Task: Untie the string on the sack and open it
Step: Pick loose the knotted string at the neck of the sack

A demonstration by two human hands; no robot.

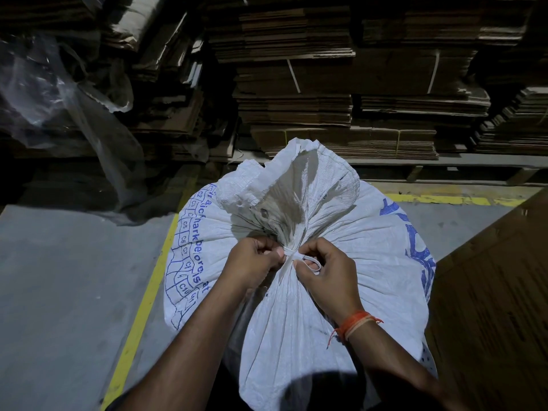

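Left hand (254,259) pinched on string (292,258) just left of knot; right hand (324,269) pinched on string's loop, right of knot. Knot btwn both grips, touching fingertips, tight round gathered neck of sack (296,307). Step in hand, prob: loosening knot, not yet undone. Next: pull loop/free end thru w/o tightening, then unwind string, spread neck. Sack upright on floor (59,292) beside yellow line (142,307), mouth bunched above tie. Cardboard stacks (326,99) behind.

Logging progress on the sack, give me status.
Left hand and right hand both pinching the string. Knot still tied, sack neck bunched shut. Nothing in the way.
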